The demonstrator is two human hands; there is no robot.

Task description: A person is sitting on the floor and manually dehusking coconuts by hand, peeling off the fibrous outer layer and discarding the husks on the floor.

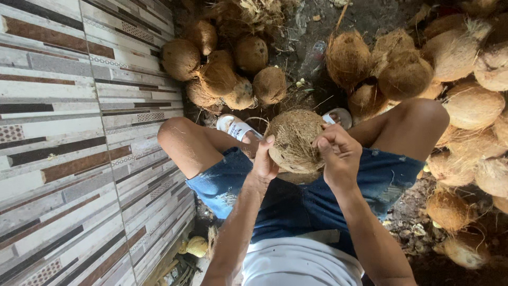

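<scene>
- While the person sits with knees spread, a husked coconut [294, 140] is held up between both hands, above the lap and the blue denim shorts [296, 204], roughly midway between the two knees.
- Left hand [263, 158] cups the nut from its left and lower side: the palm lies flat against the fibre, and the thumb presses up along the near face, so the hand is closed around the shell as a support.
- Right hand [337, 152] sits at the nut's right edge, touching it; its fingers are curled together and seem to pinch a tuft of brown fibre near the upper right rim, though the exact strand is too fine to make out.
- As seen from the head camera, the nut lies to the left of the right-hand pinch and to the right of the left palm, with its broader face turned toward the camera. Both hands are in contact, neither nearer than the other.
- A white sandal [234, 127] shows just beyond the nut on the left foot.
- Piles of coconuts lie on the dirt: a small heap [222, 69] ahead on the left, a larger heap [455, 69] to the right.
- A tiled wall [69, 143] with brown and grey stripes runs along the left side.
</scene>
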